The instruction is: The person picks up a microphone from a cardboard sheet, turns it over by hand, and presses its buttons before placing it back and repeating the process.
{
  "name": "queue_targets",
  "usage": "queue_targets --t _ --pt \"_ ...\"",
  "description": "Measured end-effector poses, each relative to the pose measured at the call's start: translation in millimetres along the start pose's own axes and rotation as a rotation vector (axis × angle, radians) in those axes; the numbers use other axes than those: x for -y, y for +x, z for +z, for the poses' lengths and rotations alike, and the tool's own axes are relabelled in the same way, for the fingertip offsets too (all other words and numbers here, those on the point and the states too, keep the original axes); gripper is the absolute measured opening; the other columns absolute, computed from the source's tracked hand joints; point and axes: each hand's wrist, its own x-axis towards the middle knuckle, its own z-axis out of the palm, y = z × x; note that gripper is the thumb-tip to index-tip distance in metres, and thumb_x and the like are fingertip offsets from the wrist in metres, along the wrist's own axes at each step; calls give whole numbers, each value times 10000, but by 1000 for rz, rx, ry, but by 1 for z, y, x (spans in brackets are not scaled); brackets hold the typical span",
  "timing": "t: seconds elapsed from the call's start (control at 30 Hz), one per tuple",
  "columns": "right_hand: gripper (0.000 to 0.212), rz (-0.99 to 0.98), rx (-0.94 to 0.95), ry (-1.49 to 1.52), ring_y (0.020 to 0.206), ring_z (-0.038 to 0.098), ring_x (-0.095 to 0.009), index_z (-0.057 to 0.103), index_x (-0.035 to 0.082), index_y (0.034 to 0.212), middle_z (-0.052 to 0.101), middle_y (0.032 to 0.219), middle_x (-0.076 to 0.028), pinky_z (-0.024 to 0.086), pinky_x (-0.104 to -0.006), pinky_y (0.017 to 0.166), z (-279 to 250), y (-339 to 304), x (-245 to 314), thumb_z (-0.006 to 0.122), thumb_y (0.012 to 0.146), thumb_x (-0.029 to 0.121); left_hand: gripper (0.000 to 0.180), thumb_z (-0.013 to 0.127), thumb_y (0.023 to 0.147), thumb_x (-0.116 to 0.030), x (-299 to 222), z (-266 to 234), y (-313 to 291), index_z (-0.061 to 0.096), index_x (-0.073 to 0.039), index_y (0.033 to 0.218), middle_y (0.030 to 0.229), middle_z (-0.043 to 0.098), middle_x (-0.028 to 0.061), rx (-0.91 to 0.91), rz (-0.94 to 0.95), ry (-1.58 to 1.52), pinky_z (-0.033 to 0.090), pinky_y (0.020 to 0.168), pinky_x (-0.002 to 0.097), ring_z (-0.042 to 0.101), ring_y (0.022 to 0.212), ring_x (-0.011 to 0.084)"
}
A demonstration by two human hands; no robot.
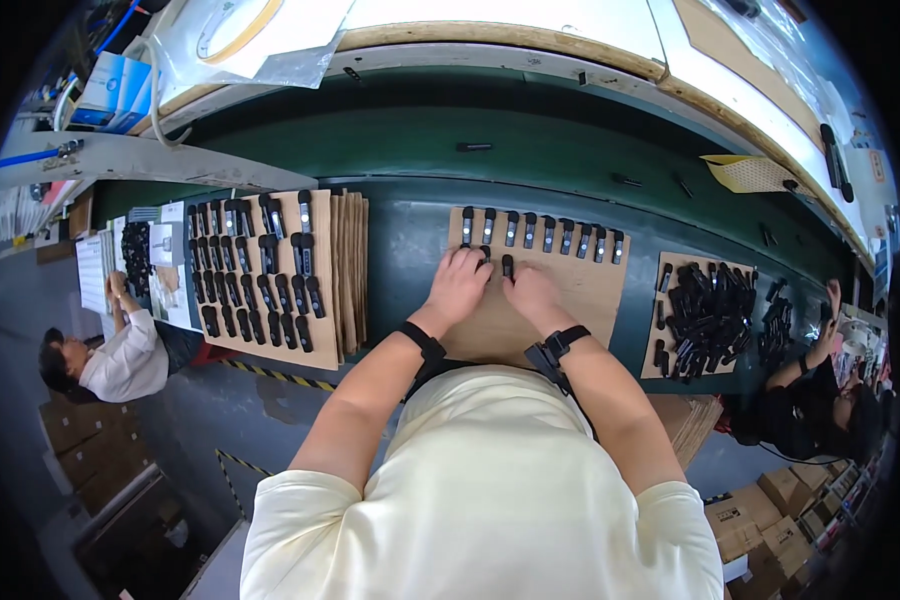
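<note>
A brown cardboard sheet [560, 300] lies before me on the green bench. Along its far edge runs a row of several small black stick-shaped devices [548, 234] with rounded dark tips, like clip-on microphones. Just below the row's left end, my left hand [459, 287] has its fingers closed about one such device [486, 254]. Beside it, my right hand [533, 294] pinches another black device [508, 266], its tip pointing away from me. My fingers partly cover both pieces. Each wrist wears a black band.
To the left, a cardboard sheet [255, 335] bearing rows of devices rests against stacked cardboard [353, 270]. A pile of black devices [708, 315] covers another sheet on the right. A shelf edge [510, 38] crosses beyond the bench. Other people sit at far left [130, 355] and far right [800, 410].
</note>
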Motion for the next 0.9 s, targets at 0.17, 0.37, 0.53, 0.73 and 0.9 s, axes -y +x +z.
queue_targets --t 0.17,0.37,0.53,0.73,0.9 --pt "334 58 35 -7 849 662 -390 637 -3 961 680 892 -224 535 -482 750 -4 3 5 590 878 317 296 652 715 -63 1 4 0 620 -94 1008 1092 554 82 1 44 37 366 1008 473 512 1087 285" --pt "343 27 -4 8 823 662 -398 633 -8 920 680 879 -227 535 -487 728 -7 6 6 585 888 330 265 634 735 -60 1 5 -1 624 -96 997 1101 554 86 -9 44 28 359 1020 481 509 1096 289" --pt "331 12 -14 14 801 663 -387 637 19 876 680 851 -215 532 -480 695 -16 4 2 592 892 346 278 660 723 -63 0 -1 1 626 -100 996 1105 554 97 -37 33 -4 366 1013 486 510 1092 310" --pt "311 -59 -269 -55 764 659 -378 596 34 856 671 767 -181 530 -482 678 -78 28 -30 596 891 343 321 702 695 -61 21 -24 24 624 -92 1005 1114 567 124 -172 -123 -145 405 967 475 520 1069 341" --pt "263 34 -376 -84 930 639 -364 608 69 1022 667 959 -196 513 -473 775 -137 76 -74 643 866 279 303 693 719 -51 73 -35 67 621 -76 1012 1113 574 137 -292 -302 -117 430 932 453 520 1060 358"
